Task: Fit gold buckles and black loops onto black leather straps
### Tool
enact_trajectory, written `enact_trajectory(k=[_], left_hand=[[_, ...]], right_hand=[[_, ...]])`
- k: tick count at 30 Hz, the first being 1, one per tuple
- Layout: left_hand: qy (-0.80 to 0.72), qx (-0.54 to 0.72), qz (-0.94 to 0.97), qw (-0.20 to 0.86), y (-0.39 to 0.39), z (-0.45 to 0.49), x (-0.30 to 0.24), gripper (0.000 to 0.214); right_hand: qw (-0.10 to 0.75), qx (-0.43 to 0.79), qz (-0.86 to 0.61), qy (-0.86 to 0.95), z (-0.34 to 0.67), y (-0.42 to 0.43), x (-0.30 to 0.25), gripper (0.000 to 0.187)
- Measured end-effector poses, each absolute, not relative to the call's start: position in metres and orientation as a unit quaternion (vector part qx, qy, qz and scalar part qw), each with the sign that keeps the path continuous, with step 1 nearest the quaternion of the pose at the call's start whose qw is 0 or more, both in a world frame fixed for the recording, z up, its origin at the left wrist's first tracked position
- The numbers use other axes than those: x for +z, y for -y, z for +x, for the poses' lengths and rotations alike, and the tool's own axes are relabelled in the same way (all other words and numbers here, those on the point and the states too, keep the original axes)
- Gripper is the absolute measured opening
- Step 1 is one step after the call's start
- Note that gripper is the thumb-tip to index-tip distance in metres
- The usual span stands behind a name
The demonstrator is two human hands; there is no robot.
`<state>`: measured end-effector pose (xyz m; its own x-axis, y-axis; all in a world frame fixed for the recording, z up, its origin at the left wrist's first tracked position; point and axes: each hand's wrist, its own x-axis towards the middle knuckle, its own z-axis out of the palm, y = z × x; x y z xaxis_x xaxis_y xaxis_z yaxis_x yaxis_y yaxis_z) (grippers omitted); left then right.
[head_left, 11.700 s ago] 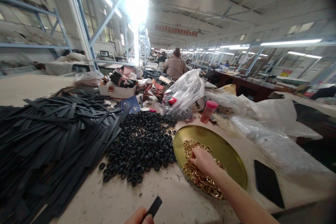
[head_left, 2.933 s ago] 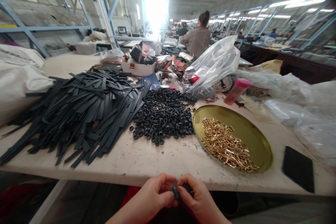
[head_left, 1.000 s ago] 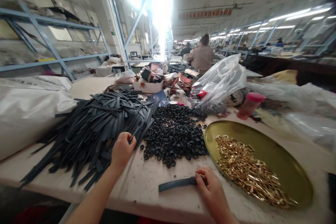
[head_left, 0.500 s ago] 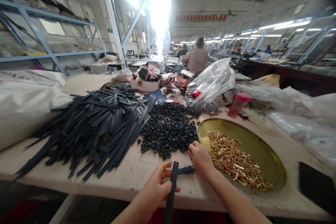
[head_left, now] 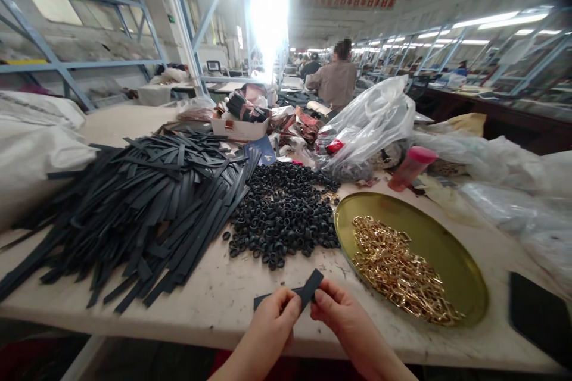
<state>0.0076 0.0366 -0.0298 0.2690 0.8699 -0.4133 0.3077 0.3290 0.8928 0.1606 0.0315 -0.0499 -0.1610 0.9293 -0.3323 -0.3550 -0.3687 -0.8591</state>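
Observation:
In front of me, my left hand (head_left: pixel 276 317) pinches a dark strap (head_left: pixel 311 286) between thumb and fingers. Its end sticks up at a slant toward the right. My right hand (head_left: pixel 338 311) grips the edge of the same strap near that end, fingers closed. Behind my left hand a second dark strip (head_left: pixel 261 300) shows at table level; how it joins the strap is hidden. Beyond my hands lies a heap of small black loops (head_left: pixel 286 214). Gold buckles (head_left: pixel 402 268) fill part of a round gold tray (head_left: pixel 473 277) to the right of my right hand.
A big pile of dark strips (head_left: pixel 152 214) covers the left of the table. A clear plastic bag (head_left: pixel 370 125), a pink-lidded jar (head_left: pixel 413 168) and a white box (head_left: pixel 239 129) stand behind. At right lies a flat black object (head_left: pixel 538 315). A person (head_left: pixel 337 80) is farther back.
My right hand has come back from beside the loops and buckled strap end to the strap at my left hand. The strap now tilts right. The buckled piece no longer shows. The view has shifted slightly.

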Motion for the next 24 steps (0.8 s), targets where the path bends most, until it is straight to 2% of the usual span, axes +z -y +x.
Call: enact_trajectory(k=[4,8,11,14,18,24], left_hand=[[-0.564,0.256,0.580,0.528,-0.036,0.004,-0.033,0.023],[-0.581,0.219,0.603,0.500,-0.032,0.001,-0.024,0.020],[-0.566,0.187,0.637,0.488,-0.032,0.000,-0.016,0.017],[-0.538,0.160,0.662,0.497,-0.034,0.003,-0.012,0.023],[-0.535,0.161,0.692,0.458,-0.032,0.007,-0.009,0.026],[-0.497,0.112,0.750,0.422,-0.024,0.007,-0.005,0.025]], right_hand=[[0.505,0.706,-0.452,0.205,0.162,-0.033,-0.053,0.026],[0.518,0.696,-0.458,0.194,0.168,-0.033,-0.055,0.025],[0.506,0.687,-0.465,0.236,0.171,-0.031,-0.055,0.026],[0.477,0.689,-0.463,0.290,0.172,-0.027,-0.054,0.025],[0.468,0.686,-0.455,0.322,0.173,-0.021,-0.054,0.023],[0.440,0.620,-0.465,0.453,0.174,-0.011,-0.049,0.018]])
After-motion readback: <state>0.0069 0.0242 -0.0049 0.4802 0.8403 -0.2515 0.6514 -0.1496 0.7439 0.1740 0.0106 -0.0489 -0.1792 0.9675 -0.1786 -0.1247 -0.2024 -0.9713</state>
